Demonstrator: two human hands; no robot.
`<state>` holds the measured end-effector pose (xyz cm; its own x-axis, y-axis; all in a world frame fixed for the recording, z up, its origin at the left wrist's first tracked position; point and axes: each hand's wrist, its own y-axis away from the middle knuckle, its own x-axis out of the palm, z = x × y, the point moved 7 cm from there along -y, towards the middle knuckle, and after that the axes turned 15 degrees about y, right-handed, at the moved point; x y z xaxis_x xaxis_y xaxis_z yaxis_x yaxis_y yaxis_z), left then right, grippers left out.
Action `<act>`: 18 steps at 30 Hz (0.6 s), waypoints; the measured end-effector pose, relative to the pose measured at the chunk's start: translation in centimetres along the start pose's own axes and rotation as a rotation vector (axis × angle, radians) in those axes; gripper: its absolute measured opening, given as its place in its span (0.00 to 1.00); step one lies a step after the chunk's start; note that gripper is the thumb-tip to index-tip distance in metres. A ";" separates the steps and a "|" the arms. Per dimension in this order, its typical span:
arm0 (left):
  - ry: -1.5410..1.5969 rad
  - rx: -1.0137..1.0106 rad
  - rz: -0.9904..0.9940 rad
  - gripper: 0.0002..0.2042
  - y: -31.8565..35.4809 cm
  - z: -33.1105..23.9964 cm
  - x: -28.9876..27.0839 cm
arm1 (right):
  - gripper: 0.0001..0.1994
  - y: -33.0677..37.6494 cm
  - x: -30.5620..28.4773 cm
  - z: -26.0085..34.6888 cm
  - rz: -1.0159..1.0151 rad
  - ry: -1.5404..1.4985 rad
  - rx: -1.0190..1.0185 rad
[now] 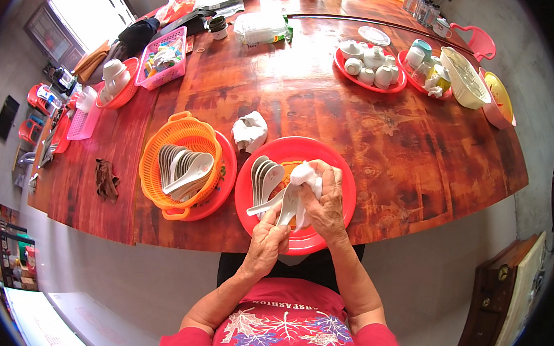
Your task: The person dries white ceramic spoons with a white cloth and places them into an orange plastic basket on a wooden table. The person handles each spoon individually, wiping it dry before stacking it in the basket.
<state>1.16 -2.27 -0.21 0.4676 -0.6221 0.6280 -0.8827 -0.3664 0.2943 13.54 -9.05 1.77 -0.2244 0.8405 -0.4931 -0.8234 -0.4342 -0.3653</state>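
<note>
- Left hand (268,241) grips a white spoon (286,206) by its handle, low centre of the frame.
- Right hand (326,204) clutches a white cloth (307,175) around the spoon's bowl.
- Both hover over the red tray (343,177); a slippery grip could drop the spoon onto the stacked spoons (264,175) and chip them.
- Further left, the orange basket (181,132) holds more.

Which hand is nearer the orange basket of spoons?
Left. The left hand holds a white spoon at the red tray's near edge, on the side toward the orange basket. The right hand, gripping a white cloth, is farther right.
</note>
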 end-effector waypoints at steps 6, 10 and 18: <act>-0.007 0.112 -0.027 0.25 -0.2 -0.2 -0.6 | 0.17 3.6 3.4 -1.7 0.313 -0.568 0.397; -0.021 0.077 0.014 0.25 -0.3 -0.2 -0.4 | 0.14 4.8 3.8 -1.2 0.401 -0.965 0.593; -0.115 -0.121 0.118 0.25 0.2 0.0 -0.5 | 0.22 0.8 -3.0 2.4 -0.132 0.349 -0.303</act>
<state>0.77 -2.05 -0.43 0.3571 -0.7333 0.5785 -0.9275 -0.2050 0.3127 12.29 -11.16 4.86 0.1030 0.7580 -0.6440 -0.6324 -0.4499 -0.6306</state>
